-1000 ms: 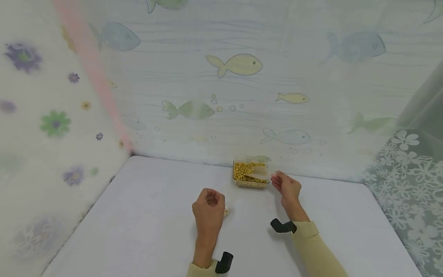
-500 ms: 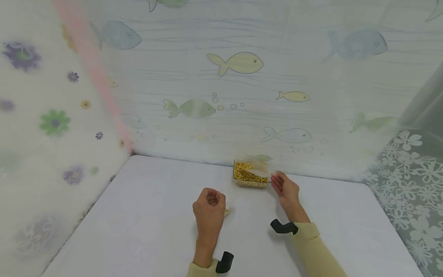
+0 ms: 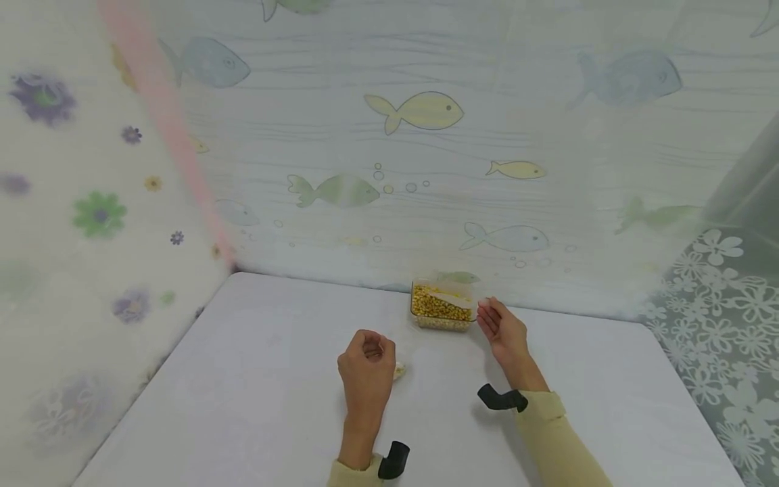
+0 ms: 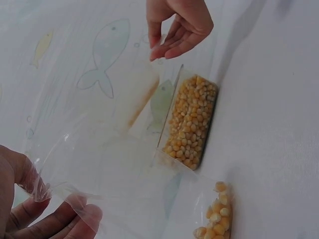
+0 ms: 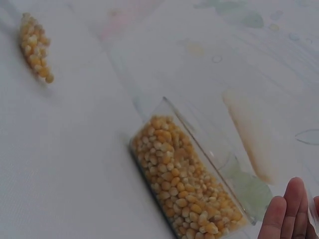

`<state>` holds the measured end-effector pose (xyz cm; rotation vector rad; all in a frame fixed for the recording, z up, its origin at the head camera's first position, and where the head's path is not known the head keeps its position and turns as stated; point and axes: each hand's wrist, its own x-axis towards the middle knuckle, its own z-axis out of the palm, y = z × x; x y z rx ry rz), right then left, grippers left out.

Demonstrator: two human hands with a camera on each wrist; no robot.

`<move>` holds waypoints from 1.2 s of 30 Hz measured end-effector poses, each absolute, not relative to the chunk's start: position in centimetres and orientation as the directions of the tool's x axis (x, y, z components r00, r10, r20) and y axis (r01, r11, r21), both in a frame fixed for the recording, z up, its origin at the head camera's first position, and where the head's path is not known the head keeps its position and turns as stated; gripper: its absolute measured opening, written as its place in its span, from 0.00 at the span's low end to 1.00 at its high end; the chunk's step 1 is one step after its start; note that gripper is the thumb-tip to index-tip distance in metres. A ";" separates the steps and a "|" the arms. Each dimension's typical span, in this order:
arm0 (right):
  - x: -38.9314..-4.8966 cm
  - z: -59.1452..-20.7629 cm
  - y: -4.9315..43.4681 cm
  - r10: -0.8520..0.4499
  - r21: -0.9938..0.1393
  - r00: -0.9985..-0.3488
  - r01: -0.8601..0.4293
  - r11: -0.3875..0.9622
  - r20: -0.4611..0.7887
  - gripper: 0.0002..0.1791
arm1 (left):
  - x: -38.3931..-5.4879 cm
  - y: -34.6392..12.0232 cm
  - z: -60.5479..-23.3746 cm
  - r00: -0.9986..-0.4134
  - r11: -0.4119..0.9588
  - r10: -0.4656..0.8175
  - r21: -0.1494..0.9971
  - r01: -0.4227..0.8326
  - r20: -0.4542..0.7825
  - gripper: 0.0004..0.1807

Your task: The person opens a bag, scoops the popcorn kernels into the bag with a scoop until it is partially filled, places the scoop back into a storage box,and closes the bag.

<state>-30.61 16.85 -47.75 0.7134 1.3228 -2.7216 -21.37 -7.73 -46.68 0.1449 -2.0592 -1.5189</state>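
With thumb and fingertips, my left hand [image 3: 367,368] pinches the upper edge of a clear plastic bag [image 4: 69,191]. A small heap of corn kernels [image 4: 217,215] lies in the bag's bottom, near the table. Further back and to the right, my right hand [image 3: 505,333] pinches the end of a pale, translucent scoop-like tool [image 3: 452,297]. The tool hangs over a clear rectangular container [image 3: 426,324] nearly full of yellow corn kernels [image 4: 192,119]. In the left wrist view its brownish edge stands apart from the kernels. What the tool carries, I cannot tell.
A white table [image 3: 262,365] spreads around both hands. The container stands at its back edge, close against a curtain [image 3: 341,122] printed with fish. Flowered fabric [image 3: 97,284] hangs on the left, and lace [image 3: 721,311] on the right.
The tool has risen from down among the kernels to above them, and its blade has turned flatter. My right hand has shifted slightly. The left hand with the bag has stayed put.
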 end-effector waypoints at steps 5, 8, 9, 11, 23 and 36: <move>-30.4 -47.6 16.8 0.147 -0.728 -0.894 0.239 -0.643 -0.423 0.15 | -21.4 -7.9 -46.4 -0.837 0.347 -0.404 0.909 0.233 0.369 0.06; -30.2 -47.5 16.8 0.143 -0.727 -0.894 0.243 -0.642 -0.425 0.15 | -21.3 -7.9 -46.3 -0.839 0.345 -0.406 0.911 0.227 0.362 0.06; -30.1 -47.5 16.8 0.143 -0.726 -0.893 0.243 -0.643 -0.426 0.14 | -21.3 -7.9 -46.4 -0.839 0.346 -0.406 0.911 0.225 0.361 0.06; -30.0 -47.4 16.9 0.141 -0.723 -0.894 0.242 -0.647 -0.425 0.14 | -21.3 -7.9 -46.4 -0.840 0.345 -0.408 0.912 0.221 0.358 0.06; -29.2 -47.1 17.3 0.107 -0.724 -0.910 0.243 -0.645 -0.401 0.15 | -21.2 -7.7 -46.3 -0.841 0.345 -0.416 0.916 0.206 0.346 0.05; -27.7 -46.3 17.0 0.038 -0.694 -0.916 0.274 -0.666 -0.398 0.12 | -21.2 -7.8 -46.6 -0.831 0.357 -0.411 0.905 0.231 0.374 0.05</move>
